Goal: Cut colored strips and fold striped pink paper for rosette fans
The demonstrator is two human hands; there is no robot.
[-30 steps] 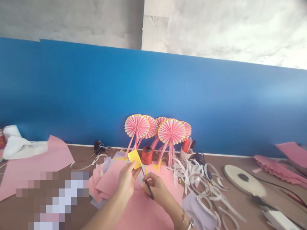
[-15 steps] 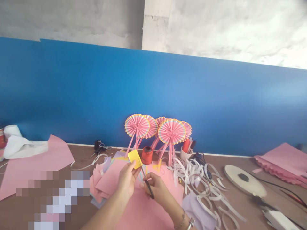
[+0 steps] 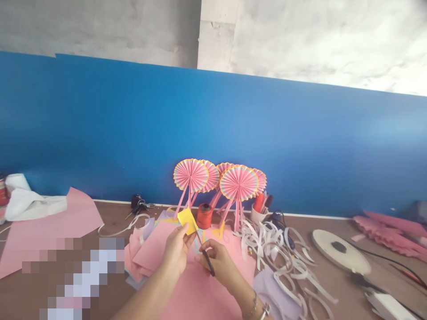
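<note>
My left hand (image 3: pixel 177 250) pinches a small piece of yellow paper (image 3: pixel 187 221) by its lower edge. My right hand (image 3: pixel 217 258) grips a pair of scissors (image 3: pixel 207 262) with black handles; the blades point up and left, at the right edge of the yellow paper. Whether the blades are apart I cannot tell. Under both hands lie pink paper sheets (image 3: pixel 200 289). Just beyond the paper stands a red spool of thread (image 3: pixel 204 216). Several round pleated pink paper fans (image 3: pixel 239 183) on pink strips lean by the blue partition.
White paper strips (image 3: pixel 267 242) lie in a tangle right of my hands, near a lilac paper piece (image 3: pixel 276 291). Farther right are a cream oval device (image 3: pixel 340 251) with a cable and pink paper (image 3: pixel 393 231). A white cup (image 3: pixel 257 216) holds tools. Keys (image 3: pixel 140 204) lie back left.
My hands, the scissors and the yellow paper have hardly moved. At the far right, the upper pink sheet has shifted, showing more of the wavy pink pieces beneath.
</note>
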